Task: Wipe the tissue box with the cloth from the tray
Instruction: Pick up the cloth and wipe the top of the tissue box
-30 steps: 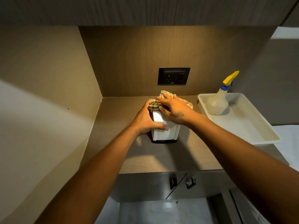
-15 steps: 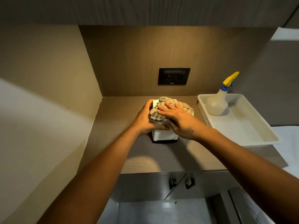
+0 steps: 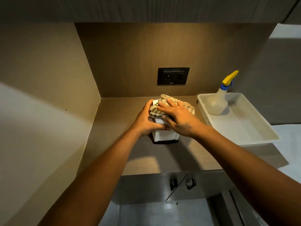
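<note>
Head view: cloth (image 3: 172, 105) lower than before

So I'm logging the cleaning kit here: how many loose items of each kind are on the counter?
Tissue box: 1
Checked cloth: 1
Spray bottle: 1
White tray: 1
Total: 4

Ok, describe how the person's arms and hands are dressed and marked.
Both forearms are bare right to the frame edge: no sleeves, gloves, watch or bracelets show. No rings are visible on the left hand or the right hand. The right hand has a small dark mark on its back, near the wrist; what it is cannot be told.
</note>
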`<state>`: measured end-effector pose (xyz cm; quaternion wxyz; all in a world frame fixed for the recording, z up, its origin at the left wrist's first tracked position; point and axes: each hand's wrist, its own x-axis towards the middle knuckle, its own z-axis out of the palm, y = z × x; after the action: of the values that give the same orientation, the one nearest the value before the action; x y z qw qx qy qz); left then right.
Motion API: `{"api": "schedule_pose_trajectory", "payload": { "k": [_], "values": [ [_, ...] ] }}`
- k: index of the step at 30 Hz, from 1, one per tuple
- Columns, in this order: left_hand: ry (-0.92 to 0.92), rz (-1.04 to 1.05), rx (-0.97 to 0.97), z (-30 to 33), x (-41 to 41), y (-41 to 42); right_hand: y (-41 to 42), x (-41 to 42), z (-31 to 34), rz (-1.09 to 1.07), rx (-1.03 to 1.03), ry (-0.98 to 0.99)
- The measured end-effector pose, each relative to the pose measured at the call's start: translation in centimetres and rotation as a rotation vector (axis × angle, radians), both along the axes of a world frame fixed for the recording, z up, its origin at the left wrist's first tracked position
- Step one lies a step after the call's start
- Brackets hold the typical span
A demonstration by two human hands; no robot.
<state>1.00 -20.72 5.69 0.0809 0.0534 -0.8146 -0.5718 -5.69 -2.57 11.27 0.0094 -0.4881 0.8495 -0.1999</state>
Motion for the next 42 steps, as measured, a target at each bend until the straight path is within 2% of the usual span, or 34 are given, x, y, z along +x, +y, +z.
{"api": "schedule_pose_trajectory", "payload": {
  "k": [8, 15, 23, 29, 33, 37, 42],
  "values": [
    [0.005, 0.039, -0.055, 0.2, -0.3, 0.3, -2.9, -3.7, 1.1, -0.201, 0.057, -0.162],
    [-0.026, 0.009, -0.024, -0.4, -0.3, 0.1, 1.1, -0.8, -0.1, 0.000, -0.023, -0.083],
    [0.014, 0.066, -0.022, 0.1, -0.2, 0.8, -2.8, -2.7, 1.6, -0.150, 0.127, -0.152],
    [-0.011, 0.049, 0.012, -0.1, -0.1, 0.8, 2.1, -2.5, 1.6, 0.065, 0.046, -0.098],
    [0.003, 0.070, -0.002, 0.1, -0.2, 1.0, -0.1, -3.5, 1.8, -0.079, 0.031, -0.126],
    [0.016, 0.084, -0.009, 0.1, -0.1, 0.7, -2.9, -3.7, 1.6, -0.130, 0.121, -0.150],
    [-0.003, 0.051, 0.003, -0.1, -0.1, 0.8, 0.9, -2.1, 1.4, 0.058, 0.043, -0.078]
  ]
}}
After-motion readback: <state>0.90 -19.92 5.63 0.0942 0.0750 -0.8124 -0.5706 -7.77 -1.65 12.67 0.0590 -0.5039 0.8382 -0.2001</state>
